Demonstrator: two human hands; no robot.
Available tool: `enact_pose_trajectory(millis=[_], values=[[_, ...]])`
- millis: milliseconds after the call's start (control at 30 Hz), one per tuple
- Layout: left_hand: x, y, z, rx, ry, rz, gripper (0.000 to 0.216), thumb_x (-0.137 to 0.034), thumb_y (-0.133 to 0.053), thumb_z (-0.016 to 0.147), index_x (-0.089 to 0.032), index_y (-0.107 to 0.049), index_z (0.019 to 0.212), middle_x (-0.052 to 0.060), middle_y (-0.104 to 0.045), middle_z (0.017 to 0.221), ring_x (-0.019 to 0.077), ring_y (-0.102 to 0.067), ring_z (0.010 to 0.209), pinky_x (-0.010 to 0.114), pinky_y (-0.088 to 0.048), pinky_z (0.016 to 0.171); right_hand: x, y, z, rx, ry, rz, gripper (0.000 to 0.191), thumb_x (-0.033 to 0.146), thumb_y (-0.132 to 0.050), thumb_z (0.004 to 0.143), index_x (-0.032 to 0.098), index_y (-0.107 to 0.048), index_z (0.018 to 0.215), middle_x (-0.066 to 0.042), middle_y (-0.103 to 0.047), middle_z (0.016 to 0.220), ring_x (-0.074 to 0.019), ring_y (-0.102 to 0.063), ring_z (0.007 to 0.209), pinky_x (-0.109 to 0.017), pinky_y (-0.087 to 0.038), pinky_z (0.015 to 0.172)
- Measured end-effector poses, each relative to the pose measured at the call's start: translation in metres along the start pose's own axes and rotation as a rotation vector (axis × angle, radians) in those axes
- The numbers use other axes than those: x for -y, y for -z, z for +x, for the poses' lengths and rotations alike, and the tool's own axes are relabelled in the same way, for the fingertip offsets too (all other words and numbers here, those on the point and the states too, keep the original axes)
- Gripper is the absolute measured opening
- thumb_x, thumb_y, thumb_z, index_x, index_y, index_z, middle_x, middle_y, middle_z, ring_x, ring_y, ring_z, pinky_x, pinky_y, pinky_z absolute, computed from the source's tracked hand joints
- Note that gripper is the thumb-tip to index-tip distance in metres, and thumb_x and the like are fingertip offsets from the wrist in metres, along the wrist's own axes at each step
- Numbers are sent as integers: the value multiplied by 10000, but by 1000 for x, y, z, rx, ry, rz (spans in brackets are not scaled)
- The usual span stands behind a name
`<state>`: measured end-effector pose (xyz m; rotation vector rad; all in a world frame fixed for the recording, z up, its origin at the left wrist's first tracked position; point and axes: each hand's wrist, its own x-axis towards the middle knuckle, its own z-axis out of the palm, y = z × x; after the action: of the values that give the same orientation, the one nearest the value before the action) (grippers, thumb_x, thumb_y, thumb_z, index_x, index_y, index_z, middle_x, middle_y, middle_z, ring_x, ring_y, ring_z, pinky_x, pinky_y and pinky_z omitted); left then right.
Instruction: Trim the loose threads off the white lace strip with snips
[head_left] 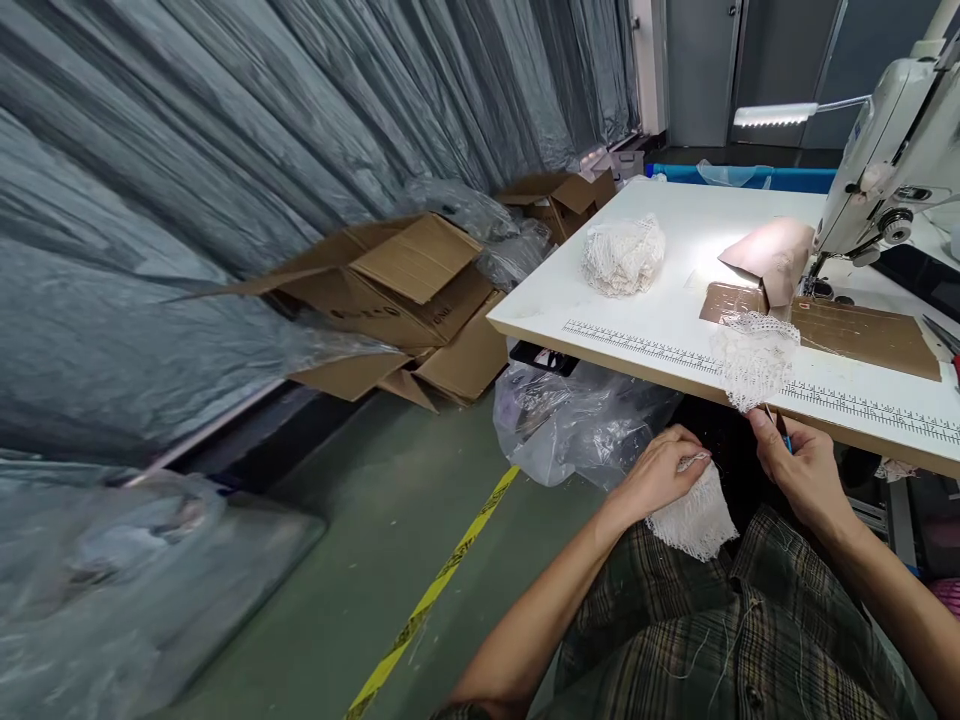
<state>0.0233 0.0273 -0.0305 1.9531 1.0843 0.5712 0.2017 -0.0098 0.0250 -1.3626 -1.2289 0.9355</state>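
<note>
In front of my lap, my left hand (666,470) is closed, pinching a white lace piece (697,515) that hangs down over the plaid shirt. My right hand (802,465) is closed around small thread snips (783,430); a bit of blue and a metal tip show between the fingers. Just above the snips, another white lace piece (756,355) lies over the front edge of the table, its lower end at my right fingertips. Whether those fingers also touch this lace, I cannot tell. A bundle of white lace (624,255) sits farther back on the left of the tabletop.
The white sewing table (675,215) has a printed ruler along its front. A sewing machine (885,150) stands at right, with brown board (862,335) and pinkish sheet (776,255) near its needle. Plastic bags (577,420) hang below; cardboard boxes (405,290) lie left.
</note>
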Motion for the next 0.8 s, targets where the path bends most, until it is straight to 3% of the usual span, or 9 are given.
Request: enact_pose_trajectory(millis=[67, 167, 267, 367, 467, 633, 800], values=[[13, -3, -1, -69, -8, 160, 251, -324, -649, 856, -177, -725, 1045, 117, -605, 1160, 285, -550, 1132, 452, -437, 1001, 1, -8, 6, -1, -83, 116, 637, 772, -623, 720, 232, -393, 472, 53, -334, 400, -80, -274, 385, -249, -224, 381], [23, -3, 2, -140, -5, 118, 442, -416, -734, 792, -176, -690, 1160, 149, -568, 1262, 335, -491, 1247, 529, -385, 1077, 0, -16, 9, -71, -169, 230, 642, 774, -708, 613, 232, -397, 466, 66, -322, 377, -64, -234, 359, -244, -175, 358], [17, 0, 9, -85, -20, -268, 586, -613, -684, 787, -163, -682, 1162, 168, -601, 1272, 326, -538, 1235, 510, -397, 1082, 0, -16, 3, -90, -142, 227, 585, 734, -746, 598, 207, -501, 533, 75, -319, 415, -67, -230, 385, -237, -174, 364], [1, 2, 17, 117, -14, -814, 802, -806, -596, 715, -147, -667, 1168, 177, -672, 1197, 330, -616, 1162, 476, -471, 1018, 6, -10, -12, 14, -40, 131, 530, 668, -719, 694, 193, -531, 551, 63, -307, 464, -74, -227, 431, -237, -199, 390], [-16, 2, 26, 209, -2, -1140, 946, -896, -598, 586, -143, -667, 1154, 173, -702, 1159, 361, -612, 1181, 466, -491, 1000, 15, -4, -29, 152, 45, 36, 510, 596, -658, 791, 190, -493, 531, 44, -311, 508, -84, -232, 480, -238, -238, 428], [-34, 10, 33, 220, 76, -1263, 911, -859, -701, 500, -158, -701, 1083, 140, -736, 1073, 372, -602, 1192, 434, -507, 962, 17, 5, -47, 426, 63, -38, 495, 504, -554, 889, 193, -400, 537, 38, -296, 535, -91, -237, 512, -234, -259, 459], [-37, 21, 32, 57, 185, -1050, 658, -568, -900, 494, -141, -729, 965, 84, -737, 887, 227, -685, 869, 340, -511, 824, 8, 16, -51, 618, 24, -100, 421, 451, -545, 916, 184, -471, 600, 29, -368, 578, -101, -301, 550, -236, -293, 496]])
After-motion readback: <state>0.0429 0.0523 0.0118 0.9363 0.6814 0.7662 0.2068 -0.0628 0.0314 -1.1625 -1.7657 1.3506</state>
